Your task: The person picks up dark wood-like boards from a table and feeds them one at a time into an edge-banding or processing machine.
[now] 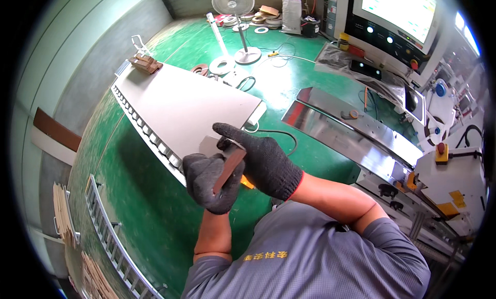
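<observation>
Both my hands wear dark grey knitted gloves and meet in front of my body. My left hand (211, 184) is closed around a small board piece (230, 170) with a brown edge strip and a pale grey face. My right hand (267, 163) grips the upper end of the same piece, its index finger stretched out past it. The fingers partly hide the board. Behind my hands lies a long white-topped table (181, 100) with a row of rollers (139, 121) along its left side.
Brown blocks (146, 63) sit on the table's far end. A standing fan (233, 4) and rolls of edge strip (222, 65) are beyond. To the right stand a machine with a metal bed (341, 136) and a screen (400, 12). A metal roller rack (116, 242) is at lower left.
</observation>
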`<state>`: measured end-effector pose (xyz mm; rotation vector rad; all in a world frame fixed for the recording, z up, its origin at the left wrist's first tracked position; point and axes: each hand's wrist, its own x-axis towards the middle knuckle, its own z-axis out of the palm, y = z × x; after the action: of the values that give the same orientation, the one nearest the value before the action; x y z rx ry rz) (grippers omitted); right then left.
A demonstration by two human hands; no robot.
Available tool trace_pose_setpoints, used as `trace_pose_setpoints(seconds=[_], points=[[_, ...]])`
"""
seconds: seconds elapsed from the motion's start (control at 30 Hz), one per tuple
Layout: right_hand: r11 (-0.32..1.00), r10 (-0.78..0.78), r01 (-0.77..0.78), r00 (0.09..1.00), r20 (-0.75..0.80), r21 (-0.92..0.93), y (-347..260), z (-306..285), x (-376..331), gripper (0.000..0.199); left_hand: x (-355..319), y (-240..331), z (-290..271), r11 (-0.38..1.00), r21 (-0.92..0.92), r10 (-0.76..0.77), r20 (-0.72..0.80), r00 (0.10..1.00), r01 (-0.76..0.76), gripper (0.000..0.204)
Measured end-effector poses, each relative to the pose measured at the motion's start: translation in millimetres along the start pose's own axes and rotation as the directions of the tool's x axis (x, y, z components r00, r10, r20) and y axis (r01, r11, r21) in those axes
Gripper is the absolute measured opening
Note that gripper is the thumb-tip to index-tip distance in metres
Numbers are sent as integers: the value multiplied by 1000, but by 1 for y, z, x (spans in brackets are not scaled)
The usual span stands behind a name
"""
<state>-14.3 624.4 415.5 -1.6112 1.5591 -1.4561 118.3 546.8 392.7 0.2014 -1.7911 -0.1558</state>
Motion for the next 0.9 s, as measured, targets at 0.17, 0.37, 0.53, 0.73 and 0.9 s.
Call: trace_pose_setpoints(seconds=[0.17,0.37,0.53,0.73,0.9], points=[[990,-130,129,991,-15,-52,18,-27,-20,87,3,-15,12,972,-218,123,180,976,-82,32],[932,62,-177,938,-341,-318,55,-52,-76,70,-39,-102,70,728,-285,-671,-109,733,623,57],[933,185,-322,812,-554,-160,113,-67,-158,71,-244,-253,128,-502,-633,-832,541,-127,589,78],[778,438,-625,459,-773,70,123,-100,-294,88,-271,-182,203,-637,-545,-720,674,-166,545,51],[507,160,-802,448,-880,-316,77,-98,-334,100,-234,-78,239,-504,-383,-549,834,56,774,41]])
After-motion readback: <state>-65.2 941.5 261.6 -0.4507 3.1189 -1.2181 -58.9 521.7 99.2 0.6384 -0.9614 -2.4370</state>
